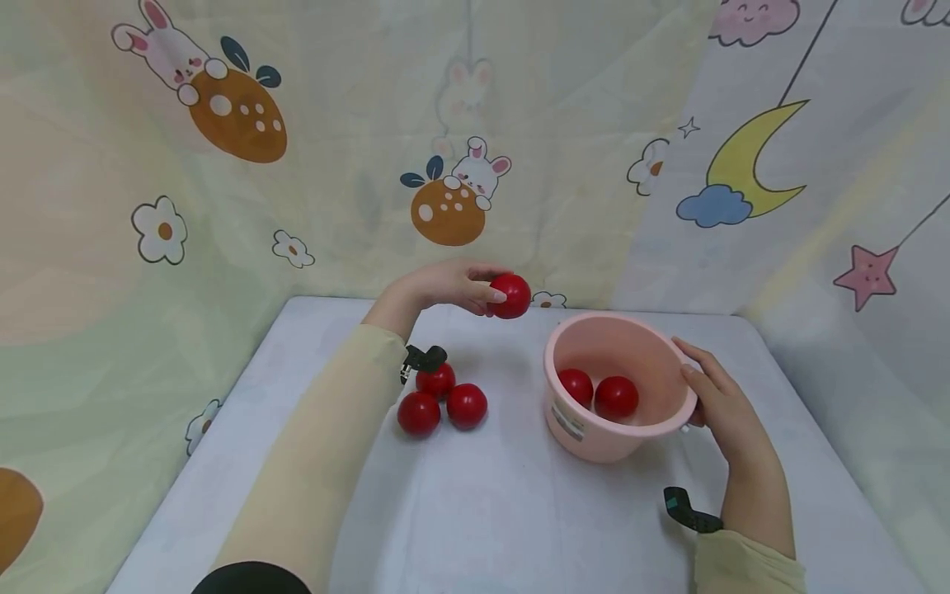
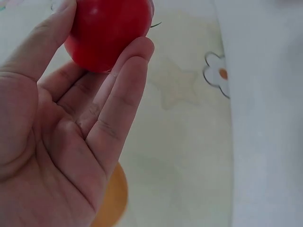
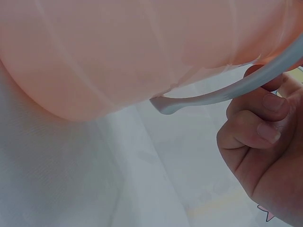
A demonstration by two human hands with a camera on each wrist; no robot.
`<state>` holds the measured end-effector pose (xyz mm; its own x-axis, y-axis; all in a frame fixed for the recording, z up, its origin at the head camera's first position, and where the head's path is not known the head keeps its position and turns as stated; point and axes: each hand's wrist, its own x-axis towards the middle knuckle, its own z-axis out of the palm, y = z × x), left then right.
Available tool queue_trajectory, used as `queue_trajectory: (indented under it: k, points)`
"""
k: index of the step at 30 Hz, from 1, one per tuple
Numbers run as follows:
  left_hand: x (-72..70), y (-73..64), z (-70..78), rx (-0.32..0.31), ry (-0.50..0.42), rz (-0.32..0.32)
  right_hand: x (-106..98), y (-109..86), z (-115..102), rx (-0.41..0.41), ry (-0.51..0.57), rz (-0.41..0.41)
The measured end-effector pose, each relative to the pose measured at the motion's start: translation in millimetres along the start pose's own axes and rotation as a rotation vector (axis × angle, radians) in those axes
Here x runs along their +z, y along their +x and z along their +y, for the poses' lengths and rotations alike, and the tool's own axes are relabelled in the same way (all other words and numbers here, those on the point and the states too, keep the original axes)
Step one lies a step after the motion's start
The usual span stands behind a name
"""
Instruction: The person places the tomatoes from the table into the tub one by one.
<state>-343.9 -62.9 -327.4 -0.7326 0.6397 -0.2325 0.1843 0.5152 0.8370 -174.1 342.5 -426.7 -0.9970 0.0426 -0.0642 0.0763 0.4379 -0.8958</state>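
Note:
High over the far edge of the table, my left hand (image 1: 462,287) pinches a shiny red ball (image 1: 512,295) between thumb and fingers. The left wrist view shows this red ball (image 2: 110,33) at the top, against the fingertips. A pink bucket (image 1: 594,445) stands tilted on the right of the table, its mouth facing me. My right hand (image 1: 731,417) grips its right rim, thumb on the near side. Two red balls (image 1: 617,398) lie inside. In the right wrist view, curled fingers (image 3: 246,130) are beside the bucket's grey handle (image 3: 222,97).
Three more red balls (image 1: 467,407) lie close together on the white table (image 1: 475,511), below my left forearm. A patterned curtain (image 1: 341,165) hangs behind and along both sides. Dark straps (image 1: 690,511) circle both wrists.

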Motion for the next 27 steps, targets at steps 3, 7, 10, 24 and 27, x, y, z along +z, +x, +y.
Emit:
queue_trajectory:
  k: [3,7,10,24,27]
  points:
    - [6.5,7.2,20.6,0.026,0.005,-0.033,-0.9,-0.5,1.6,-0.001,0.0,0.002]
    - [17.1,17.5,44.8,0.049,0.048,-0.063,-1.4,-0.5,3.2,-0.013,0.009,-0.001]
    - [27.4,26.6,62.0,0.075,0.089,-0.097,-2.2,-0.8,4.2,-0.022,0.008,0.003]
    - [86.1,58.0,124.4,0.088,0.218,-0.235,-1.5,-0.1,-0.3,-0.002,0.032,-0.006]
    - [95.9,61.6,129.3,0.083,0.258,-0.267,0.1,1.2,-2.0,0.004,0.045,-0.013]
